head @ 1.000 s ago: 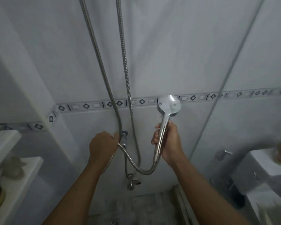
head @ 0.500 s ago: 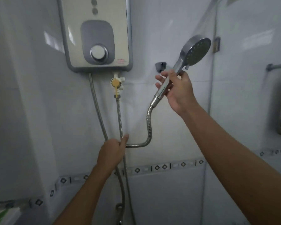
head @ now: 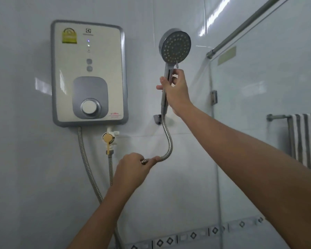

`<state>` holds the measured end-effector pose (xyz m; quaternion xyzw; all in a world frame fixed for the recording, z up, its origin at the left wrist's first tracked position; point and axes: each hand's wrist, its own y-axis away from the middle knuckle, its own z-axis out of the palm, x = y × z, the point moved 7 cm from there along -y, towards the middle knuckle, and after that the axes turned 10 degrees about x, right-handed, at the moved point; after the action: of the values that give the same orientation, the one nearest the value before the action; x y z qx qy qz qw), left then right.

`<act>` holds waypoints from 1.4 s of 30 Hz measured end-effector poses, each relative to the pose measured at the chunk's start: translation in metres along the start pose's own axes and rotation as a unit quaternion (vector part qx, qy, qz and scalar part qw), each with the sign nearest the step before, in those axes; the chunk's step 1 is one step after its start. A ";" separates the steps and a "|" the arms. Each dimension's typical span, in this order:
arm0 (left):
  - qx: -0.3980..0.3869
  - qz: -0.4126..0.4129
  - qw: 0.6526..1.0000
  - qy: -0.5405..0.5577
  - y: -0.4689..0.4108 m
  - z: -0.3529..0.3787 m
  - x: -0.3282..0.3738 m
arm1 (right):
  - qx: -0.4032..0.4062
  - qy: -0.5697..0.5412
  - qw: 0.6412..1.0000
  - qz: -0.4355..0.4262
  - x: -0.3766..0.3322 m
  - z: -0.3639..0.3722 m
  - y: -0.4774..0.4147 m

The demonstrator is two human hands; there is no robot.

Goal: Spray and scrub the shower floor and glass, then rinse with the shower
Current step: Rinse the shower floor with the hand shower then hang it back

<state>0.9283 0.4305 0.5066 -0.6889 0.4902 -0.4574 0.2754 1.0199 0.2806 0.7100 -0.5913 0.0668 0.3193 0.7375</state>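
I'm seeing the towel running off the right edge; the left hand is hiding part of the hose.

A white water heater with a grey rim hangs on the tiled wall, two small lights lit on its face. Up in its top left corner sits a green sticker; low on its front, a round dial. Just beneath the heater, a yellow valve. Well off to the heater's right, a striped towel drapes over a rail.
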 end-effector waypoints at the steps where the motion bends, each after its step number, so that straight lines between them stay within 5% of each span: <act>1: 0.008 -0.003 1.000 0.004 -0.005 0.001 0.002 | 0.000 0.006 1.000 -0.004 0.000 0.002 -0.005; 23: 0.010 -0.039 0.999 -0.008 -0.022 0.044 0.002 | 0.000 0.060 0.998 -0.017 0.043 0.016 -0.020; 42: -0.066 -0.051 0.996 0.009 0.014 0.089 -0.003 | 0.008 0.079 0.995 0.059 0.067 0.005 0.027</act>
<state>1.0021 0.4223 0.4556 -0.7256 0.4863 -0.4435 0.2009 1.0566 0.3145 0.6574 -0.6036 0.1623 0.3135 0.7149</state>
